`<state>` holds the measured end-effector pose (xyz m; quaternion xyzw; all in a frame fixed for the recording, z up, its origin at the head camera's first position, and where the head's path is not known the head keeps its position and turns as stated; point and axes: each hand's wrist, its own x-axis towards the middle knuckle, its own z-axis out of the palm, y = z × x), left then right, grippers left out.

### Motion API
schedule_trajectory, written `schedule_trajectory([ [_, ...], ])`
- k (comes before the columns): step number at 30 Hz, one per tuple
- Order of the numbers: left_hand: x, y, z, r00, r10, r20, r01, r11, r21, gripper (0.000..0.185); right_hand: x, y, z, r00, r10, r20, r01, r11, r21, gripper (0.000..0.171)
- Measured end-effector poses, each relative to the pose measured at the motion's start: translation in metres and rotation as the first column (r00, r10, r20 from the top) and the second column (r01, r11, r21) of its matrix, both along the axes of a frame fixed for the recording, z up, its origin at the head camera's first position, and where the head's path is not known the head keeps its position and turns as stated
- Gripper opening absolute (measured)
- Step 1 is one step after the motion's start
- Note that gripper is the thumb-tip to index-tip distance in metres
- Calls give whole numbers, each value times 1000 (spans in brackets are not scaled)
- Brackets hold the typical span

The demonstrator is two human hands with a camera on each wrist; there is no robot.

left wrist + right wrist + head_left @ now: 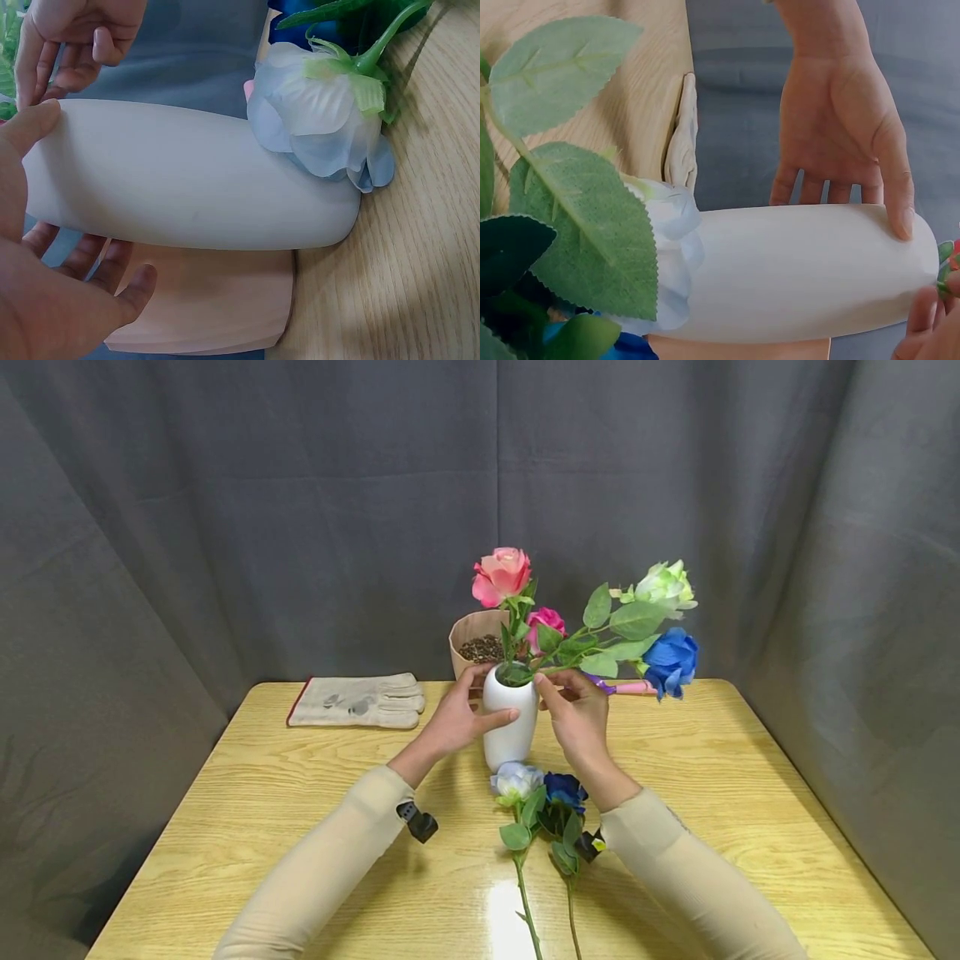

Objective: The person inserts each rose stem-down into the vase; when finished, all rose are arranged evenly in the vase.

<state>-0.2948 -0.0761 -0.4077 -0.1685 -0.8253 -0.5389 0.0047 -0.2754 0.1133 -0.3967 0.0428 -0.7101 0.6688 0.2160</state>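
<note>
Glove (358, 701) far left on the bench (750, 793), untouched. My left hand (459, 720) cups the vase (510, 718) at mid-bench, thumb across its front, fingers curled behind: a holding grip. Vase looks smooth, glazed, likely slippery and breakable, top-heavy with stems; best held low round the belly. My right hand (579, 718) pinches a stem (558, 667) at the rim, wrist bent in. Two loose roses (536, 787) lie just before the vase.
</note>
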Motion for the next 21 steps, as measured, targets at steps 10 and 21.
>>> schedule_trajectory([
  [10,0,-1,1,1000,-5,1,5,1000,1,86,-3,-2,-1,996,11,-88,5,984,181,22],
  [21,0,0,-1,1000,-2,1,2,1000,6,85,-1,1,-7,996,21,-90,-6,987,163,23],
])
